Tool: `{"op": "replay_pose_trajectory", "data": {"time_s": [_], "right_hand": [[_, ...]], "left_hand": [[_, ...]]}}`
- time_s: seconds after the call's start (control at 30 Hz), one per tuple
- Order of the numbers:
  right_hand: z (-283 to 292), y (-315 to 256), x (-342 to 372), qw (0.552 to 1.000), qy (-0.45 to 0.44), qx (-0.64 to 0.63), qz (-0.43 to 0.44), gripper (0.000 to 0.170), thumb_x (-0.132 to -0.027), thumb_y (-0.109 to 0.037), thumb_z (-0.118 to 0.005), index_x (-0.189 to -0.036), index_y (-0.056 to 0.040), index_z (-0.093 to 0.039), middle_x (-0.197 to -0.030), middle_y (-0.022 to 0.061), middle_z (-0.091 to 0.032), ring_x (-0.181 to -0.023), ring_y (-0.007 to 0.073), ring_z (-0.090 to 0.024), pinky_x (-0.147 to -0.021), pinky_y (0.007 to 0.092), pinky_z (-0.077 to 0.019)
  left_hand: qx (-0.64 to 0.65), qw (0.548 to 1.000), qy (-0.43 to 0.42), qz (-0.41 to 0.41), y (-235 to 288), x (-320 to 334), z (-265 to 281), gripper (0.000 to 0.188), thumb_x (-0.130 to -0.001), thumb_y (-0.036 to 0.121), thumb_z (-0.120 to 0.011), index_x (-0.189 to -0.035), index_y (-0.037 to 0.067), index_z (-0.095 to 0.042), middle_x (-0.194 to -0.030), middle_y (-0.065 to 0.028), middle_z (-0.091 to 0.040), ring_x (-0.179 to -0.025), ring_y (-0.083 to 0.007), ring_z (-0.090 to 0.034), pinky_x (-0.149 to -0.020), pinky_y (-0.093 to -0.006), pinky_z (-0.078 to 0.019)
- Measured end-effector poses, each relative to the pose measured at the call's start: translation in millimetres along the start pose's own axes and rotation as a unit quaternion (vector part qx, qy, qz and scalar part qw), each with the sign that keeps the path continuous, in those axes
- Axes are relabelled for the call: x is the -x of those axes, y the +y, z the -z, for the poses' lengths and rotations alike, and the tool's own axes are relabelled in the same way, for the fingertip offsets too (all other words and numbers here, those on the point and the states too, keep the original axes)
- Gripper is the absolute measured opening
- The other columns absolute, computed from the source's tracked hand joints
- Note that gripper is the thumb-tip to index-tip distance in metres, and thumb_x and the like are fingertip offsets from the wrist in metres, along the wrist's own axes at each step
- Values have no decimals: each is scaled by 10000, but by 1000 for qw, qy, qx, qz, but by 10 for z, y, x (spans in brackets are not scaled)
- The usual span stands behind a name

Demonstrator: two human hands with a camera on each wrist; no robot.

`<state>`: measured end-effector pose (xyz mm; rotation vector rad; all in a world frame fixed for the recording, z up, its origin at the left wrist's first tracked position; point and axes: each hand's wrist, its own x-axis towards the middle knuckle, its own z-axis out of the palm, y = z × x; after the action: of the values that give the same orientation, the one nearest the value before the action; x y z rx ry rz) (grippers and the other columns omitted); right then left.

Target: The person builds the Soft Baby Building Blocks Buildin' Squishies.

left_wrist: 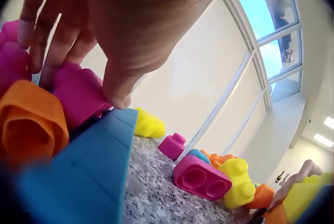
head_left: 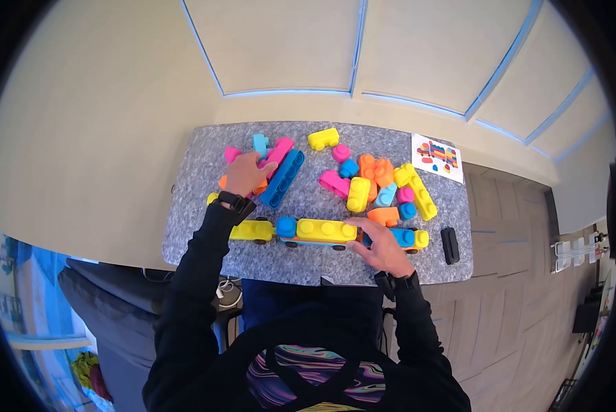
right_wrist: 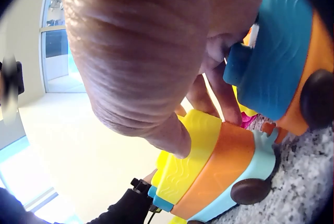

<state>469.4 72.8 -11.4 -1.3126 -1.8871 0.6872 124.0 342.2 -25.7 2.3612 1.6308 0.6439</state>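
Observation:
In the head view my left hand [head_left: 245,175] reaches into a group of blocks at the table's left. Its thumb and fingers lie on either side of a pink block [left_wrist: 78,91]. Beside that stand an orange block [left_wrist: 32,122] and a long blue block [head_left: 282,180]. My right hand [head_left: 385,253] holds the right end of a long yellow block [head_left: 316,229], thumb on its near side, fingers beyond. This block sits on an orange and light-blue wheeled car [right_wrist: 229,169], next to a blue block [head_left: 286,226]. A blue-topped car [right_wrist: 276,52] stands to the right.
A yellow car [head_left: 253,231] stands at the row's left end. Several loose blocks, among them a yellow one [head_left: 358,194], lie at the right. A picture sheet [head_left: 436,157] lies in the back right corner, a black case [head_left: 450,246] near the right edge.

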Motion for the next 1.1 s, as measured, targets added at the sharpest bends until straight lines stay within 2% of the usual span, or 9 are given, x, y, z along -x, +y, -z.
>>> {"op": "replay_pose_trajectory", "data": {"time_s": [0.27,0.33,0.47,0.53,0.63,0.67,0.8,0.9,1.1], "right_hand": [[52,-47,-24,998,-37,-19,-50,496,-989,-173,-876,-1440,-94,-686,-1382,147,-769,-1166,391,-742,-985,464,-603],[91,-59,-50,999,-37,-7,-30,519,-984,-186,-885,-1454,-91,-686,-1385,152,-769,-1181,391,-737,-1001,466,-597],[216,-326,-122,997,2,78,9,594,-974,-218,-901,-1508,-78,-682,-1399,171,-766,-1246,400,-723,-1063,477,-581],[238,-483,-232,998,12,63,11,606,-978,-214,-896,-1523,-70,-676,-1410,180,-762,-1264,409,-721,-1085,480,-577],[67,-732,-486,997,36,52,33,586,-991,-194,-874,-1525,-54,-676,-1429,204,-750,-1310,435,-712,-1117,498,-575],[-32,-798,-586,995,42,59,66,583,-994,-188,-866,-1525,-49,-671,-1425,208,-751,-1311,436,-712,-1113,506,-577],[-467,-1027,-1023,986,39,78,145,601,-1001,-197,-848,-1540,-31,-640,-1431,204,-741,-1298,426,-717,-1087,524,-586],[-773,-1159,-1254,984,20,92,153,618,-1001,-215,-842,-1540,-9,-620,-1416,194,-730,-1249,410,-729,-1053,519,-597],[-1287,-904,-1407,977,-71,114,168,602,-990,-235,-849,-1498,1,-630,-1303,183,-728,-1182,385,-739,-1000,506,-607]], "left_hand": [[-10,998,-39,53,99,-58,-63,593,-934,604,-873,-1052,23,-849,-947,-202,-821,-902,-388,-800,-825,-496,-617],[74,995,-42,54,34,-69,29,581,-905,525,-919,-1226,45,-853,-994,-161,-855,-957,-338,-835,-875,-476,-640],[240,967,-5,84,-3,270,510,566,-919,394,-952,-1359,65,-816,-1046,-116,-859,-1024,-254,-827,-895,-413,-641],[280,959,-15,46,-125,502,791,553,-957,179,-932,-1464,51,-750,-1234,-108,-817,-1160,-203,-782,-948,-372,-640],[289,957,-4,-21,-255,900,1067,586,-958,47,-902,-1511,45,-709,-1417,-134,-732,-1267,-229,-744,-1011,-386,-644],[289,957,-22,10,-304,1024,1116,633,-934,-33,-886,-1535,35,-696,-1483,-126,-679,-1346,-227,-705,-1071,-397,-648],[271,962,-24,-7,-382,1449,1236,612,-877,-30,-926,-1460,32,-751,-1449,-125,-700,-1309,-256,-725,-1096,-392,-625],[182,981,-19,-59,-405,1645,1317,596,-842,-20,-942,-1412,24,-773,-1419,-131,-720,-1279,-299,-734,-1097,-407,-606],[210,976,-35,-47,-444,1764,1262,592,-818,10,-936,-1390,45,-786,-1377,-130,-756,-1293,-357,-724,-1144,-437,-564]]}}
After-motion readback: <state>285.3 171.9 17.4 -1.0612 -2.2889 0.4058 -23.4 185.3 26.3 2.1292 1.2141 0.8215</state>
